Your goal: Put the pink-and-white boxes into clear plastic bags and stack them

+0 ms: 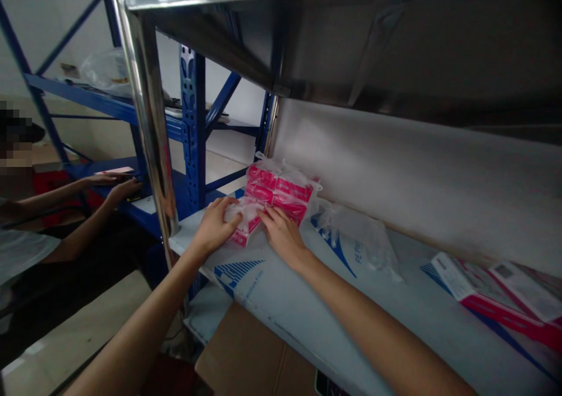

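- The left hand (215, 226) curls narrowly over the near end of the pink packs in a clear plastic bag (276, 194), gripping the plastic.
- The right hand (283, 236) lies open, fingers spread, against the bag's lower edge.
- The bag sits on a shelf (281, 302) covered by a printed plastic sheet, at the hands' 12 o'clock.
- A steel post (151, 126) stands at 10 o'clock, with a blue rack (192, 126) behind it.
- Pink-and-white cartons (492, 290) lie at 3 o'clock.
- A cardboard box (246, 355) sits below the shelf at 6 o'clock.
- A co-worker's hands (123, 191) rest on a lower blue shelf at 9 o'clock.
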### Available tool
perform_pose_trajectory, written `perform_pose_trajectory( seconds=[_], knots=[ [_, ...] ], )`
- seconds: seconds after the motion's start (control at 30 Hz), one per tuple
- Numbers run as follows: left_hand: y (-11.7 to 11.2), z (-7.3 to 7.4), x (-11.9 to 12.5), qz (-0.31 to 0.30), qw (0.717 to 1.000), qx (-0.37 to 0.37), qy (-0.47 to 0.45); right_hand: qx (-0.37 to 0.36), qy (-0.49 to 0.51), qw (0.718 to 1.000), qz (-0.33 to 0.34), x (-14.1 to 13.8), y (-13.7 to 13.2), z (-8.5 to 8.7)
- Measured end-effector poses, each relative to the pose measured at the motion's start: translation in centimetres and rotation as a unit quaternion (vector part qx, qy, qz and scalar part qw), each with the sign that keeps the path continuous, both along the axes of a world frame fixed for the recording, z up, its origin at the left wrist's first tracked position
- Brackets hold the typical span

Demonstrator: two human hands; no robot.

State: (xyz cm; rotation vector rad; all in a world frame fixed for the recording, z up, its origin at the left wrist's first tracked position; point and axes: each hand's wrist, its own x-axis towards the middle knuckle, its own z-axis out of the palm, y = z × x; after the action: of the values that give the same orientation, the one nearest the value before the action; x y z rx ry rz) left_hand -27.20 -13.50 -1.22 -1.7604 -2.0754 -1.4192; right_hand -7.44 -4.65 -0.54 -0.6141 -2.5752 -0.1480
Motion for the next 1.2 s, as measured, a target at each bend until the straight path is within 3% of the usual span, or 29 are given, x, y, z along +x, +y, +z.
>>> perform_pose_trajectory(
  seconds=[0.13, 0.33, 0.47, 0.57, 0.63, 0.73, 0.9, 1.03, 1.2],
  knots=[
    [0.7, -0.6, -0.3, -0.003, 0.998, 0.005, 0.062, 0.03, -0.006, 0.999, -0.028, -0.4, 0.0, 0.2],
    [1.0, -0.4, 0.3, 0.015, 0.998, -0.002, 0.067, 0.05, -0.005, 0.997, -0.064, -0.5, -0.2, -0.3],
    [0.1, 0.3, 1.0, 0.052, 0.989, 0.045, 0.133, 0.042, 0.0, 0.999, -0.009, 1.7, -1.3, 0.4],
    [-0.8, 1.3, 2.1, 0.073, 0.97, 0.118, 0.198, 0.059, -0.018, 0.996, 0.061, 5.4, -2.0, 1.8],
    [-1.1, 2.3, 3.9, 0.039, 0.96, 0.154, 0.23, 0.069, -0.028, 0.993, 0.088, 8.8, -2.0, 2.7],
    [-0.5, 4.0, 8.5, -0.081, 0.946, 0.159, 0.27, 0.084, -0.02, 0.992, 0.097, 14.5, -1.0, 3.4],
    [4.0, 5.9, 18.6, -0.261, 0.91, 0.062, 0.316, 0.091, 0.046, 0.995, -0.019, 24.2, 1.5, 2.6],
    [9.7, 5.4, 24.2, -0.311, 0.899, -0.036, 0.306, 0.06, 0.044, 0.995, -0.074, 29.5, 2.4, 0.9],
    [14.7, 2.9, 26.6, -0.284, 0.915, -0.032, 0.283, 0.01, 0.019, 0.998, -0.059, 30.7, 3.1, -0.5]
  ],
)
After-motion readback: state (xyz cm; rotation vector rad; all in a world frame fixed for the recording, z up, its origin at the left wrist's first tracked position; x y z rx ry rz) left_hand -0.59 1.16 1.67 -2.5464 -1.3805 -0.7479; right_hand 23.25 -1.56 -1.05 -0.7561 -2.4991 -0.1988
